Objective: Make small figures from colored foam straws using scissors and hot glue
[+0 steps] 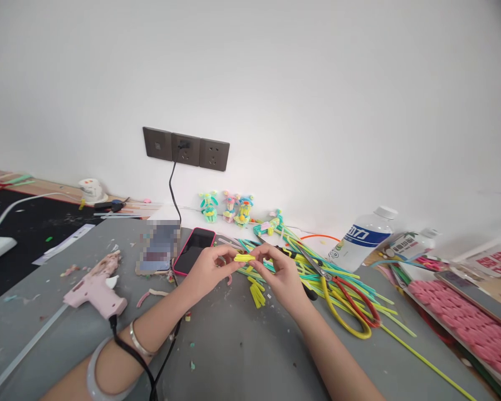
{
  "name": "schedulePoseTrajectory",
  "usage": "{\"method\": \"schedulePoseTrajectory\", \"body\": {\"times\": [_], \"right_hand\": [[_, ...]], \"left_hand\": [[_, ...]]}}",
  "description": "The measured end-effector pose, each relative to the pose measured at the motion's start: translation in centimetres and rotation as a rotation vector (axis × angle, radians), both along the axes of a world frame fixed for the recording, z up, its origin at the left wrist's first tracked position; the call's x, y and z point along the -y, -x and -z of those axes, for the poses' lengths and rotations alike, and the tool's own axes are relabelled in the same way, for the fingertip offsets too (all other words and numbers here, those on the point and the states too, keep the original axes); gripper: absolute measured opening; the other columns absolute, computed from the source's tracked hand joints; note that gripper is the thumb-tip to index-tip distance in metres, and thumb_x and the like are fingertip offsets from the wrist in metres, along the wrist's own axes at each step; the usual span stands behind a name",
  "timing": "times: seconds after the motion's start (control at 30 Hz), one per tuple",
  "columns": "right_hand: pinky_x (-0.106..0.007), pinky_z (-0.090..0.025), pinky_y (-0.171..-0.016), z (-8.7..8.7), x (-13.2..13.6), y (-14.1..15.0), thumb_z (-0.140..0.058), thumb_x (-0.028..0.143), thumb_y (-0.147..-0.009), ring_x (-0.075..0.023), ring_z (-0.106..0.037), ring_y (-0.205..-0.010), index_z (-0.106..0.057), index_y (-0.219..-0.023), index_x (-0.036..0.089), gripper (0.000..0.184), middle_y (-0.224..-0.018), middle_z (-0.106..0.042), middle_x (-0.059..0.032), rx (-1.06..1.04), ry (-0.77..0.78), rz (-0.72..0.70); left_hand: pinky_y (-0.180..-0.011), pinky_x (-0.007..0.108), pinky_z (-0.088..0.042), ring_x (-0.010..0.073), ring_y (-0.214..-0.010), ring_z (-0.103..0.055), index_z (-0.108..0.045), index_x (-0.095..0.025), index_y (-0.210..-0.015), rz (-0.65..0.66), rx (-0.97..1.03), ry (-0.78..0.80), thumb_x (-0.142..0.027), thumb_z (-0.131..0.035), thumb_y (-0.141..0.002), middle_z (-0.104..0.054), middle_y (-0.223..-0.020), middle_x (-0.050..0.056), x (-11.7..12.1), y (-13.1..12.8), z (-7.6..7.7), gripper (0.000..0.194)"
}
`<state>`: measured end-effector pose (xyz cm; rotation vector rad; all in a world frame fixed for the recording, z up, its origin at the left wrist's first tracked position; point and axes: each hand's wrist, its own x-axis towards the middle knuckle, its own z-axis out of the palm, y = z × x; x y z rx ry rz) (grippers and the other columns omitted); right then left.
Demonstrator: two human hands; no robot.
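Observation:
Between the fingertips of both hands is a short yellow pipe cleaner piece, which looks folded or doubled. My left hand pinches its left end, my right hand its right end. Just below them on the table lie more short yellow pipe cleaner pieces in a small bunch. Behind and right of my right hand spread long yellow and teal pipe cleaners. On top of these rest scissors with one yellow and one red handle loop, partly hidden by my right hand.
A pink glue gun lies left, its black cord passing over my left forearm. Two phones are behind my left hand. Small pipe cleaner figures stand by the wall. A bottle and pink braided material are right.

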<state>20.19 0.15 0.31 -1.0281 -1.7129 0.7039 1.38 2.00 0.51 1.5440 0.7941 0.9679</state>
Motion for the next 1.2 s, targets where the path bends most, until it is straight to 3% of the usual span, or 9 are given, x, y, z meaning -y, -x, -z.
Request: {"method": "schedulePoseTrajectory", "body": {"times": [0.13, 0.3, 0.4, 0.53, 0.6, 0.77, 0.9, 1.03, 1.2], "right_hand": [[-0.030, -0.044, -0.066, -0.1, -0.1, -0.1, -0.065, 0.037, -0.087, -0.0181, -0.054, -0.071, -0.064, -0.084, 0.021, 0.017, -0.075, -0.061, -0.0022, -0.090, -0.001, 0.126], [-0.029, -0.045, -0.064, -0.3, -0.6, -1.0, -0.067, 0.044, -0.084, -0.0171, -0.053, -0.070, -0.061, -0.088, 0.021, 0.025, -0.078, -0.058, -0.0029, -0.378, -0.001, 0.350], [-0.028, -0.044, -0.063, -0.1, -1.0, -1.5, -0.069, 0.045, -0.082, -0.0148, -0.050, -0.066, -0.062, -0.089, 0.019, 0.028, -0.074, -0.055, -0.0005, -0.487, 0.006, 0.406], [-0.026, -0.042, -0.062, 0.0, -1.1, -1.4, -0.068, 0.045, -0.083, -0.0141, -0.048, -0.065, -0.062, -0.089, 0.020, 0.027, -0.072, -0.053, 0.0010, -0.491, 0.048, 0.357], [-0.027, -0.043, -0.062, -0.1, -0.9, -1.1, -0.067, 0.045, -0.084, -0.0147, -0.049, -0.065, -0.061, -0.090, 0.020, 0.026, -0.073, -0.053, 0.0005, -0.438, 0.065, 0.332], [-0.028, -0.047, -0.061, -0.4, -0.5, -0.6, -0.066, 0.044, -0.085, -0.0157, -0.052, -0.065, -0.059, -0.087, 0.021, 0.024, -0.074, -0.056, -0.0011, -0.321, 0.052, 0.279], [-0.027, -0.046, -0.060, -0.2, -0.6, -0.6, -0.065, 0.044, -0.085, -0.0161, -0.053, -0.067, -0.059, -0.086, 0.022, 0.024, -0.076, -0.056, -0.0016, -0.293, 0.046, 0.230], [-0.027, -0.044, -0.059, 0.0, -0.6, -0.4, -0.066, 0.043, -0.086, -0.0161, -0.053, -0.067, -0.061, -0.085, 0.022, 0.022, -0.075, -0.057, -0.0013, -0.269, 0.064, 0.127], [-0.030, -0.044, -0.066, 0.0, -0.3, 0.0, -0.067, 0.035, -0.086, -0.0176, -0.054, -0.070, -0.063, -0.086, 0.022, 0.014, -0.074, -0.060, -0.0007, -0.077, 0.080, 0.033]], "left_hand": [[-0.056, 0.026, -0.050, 0.0121, -0.056, -0.059, -0.061, -0.017, -0.076, -0.003, -0.022, 0.001, -0.040, -0.064, -0.085, -0.053, -0.073, -0.002, 0.0, 0.0, 0.1, 0.025], [-0.056, 0.024, -0.042, 0.0132, -0.056, -0.055, -0.052, -0.019, -0.068, 0.005, -0.240, -0.030, -0.037, -0.061, -0.085, -0.055, -0.061, -0.003, -0.1, 0.0, 0.6, 0.026], [-0.052, 0.023, -0.034, 0.0124, -0.055, -0.047, -0.049, -0.019, -0.065, 0.023, -0.320, -0.044, -0.039, -0.063, -0.082, -0.050, -0.058, -0.005, 0.1, 0.0, 0.5, 0.030], [-0.051, 0.023, -0.026, 0.0109, -0.052, -0.037, -0.043, -0.019, -0.058, 0.100, -0.379, -0.106, -0.044, -0.052, -0.090, -0.043, -0.055, -0.005, 0.3, 0.0, 0.1, 0.042], [-0.051, 0.024, -0.028, 0.0114, -0.053, -0.039, -0.048, -0.018, -0.059, 0.146, -0.385, -0.126, -0.044, -0.047, -0.093, -0.047, -0.056, -0.004, 0.4, 0.0, 0.0, 0.043], [-0.059, 0.024, -0.040, 0.0141, -0.064, -0.052, -0.064, -0.019, -0.079, 0.134, -0.361, -0.165, -0.033, -0.060, -0.085, -0.062, -0.075, -0.001, 0.4, -0.1, 0.1, 0.017], [-0.057, 0.023, -0.037, 0.0124, -0.060, -0.047, -0.058, -0.018, -0.068, 0.143, -0.369, -0.181, -0.035, -0.064, -0.083, -0.054, -0.065, -0.003, 0.3, 0.0, 0.4, 0.024], [-0.056, 0.023, -0.037, 0.0119, -0.059, -0.048, -0.055, -0.019, -0.069, 0.082, -0.323, -0.151, -0.039, -0.058, -0.088, -0.052, -0.066, -0.004, 0.3, -0.1, 0.1, 0.027], [-0.057, 0.026, -0.049, 0.0134, -0.063, -0.058, -0.059, -0.020, -0.096, -0.037, -0.099, -0.061, -0.035, -0.066, -0.081, -0.059, -0.085, 0.000, 0.3, -0.1, -0.4, 0.022]]}}
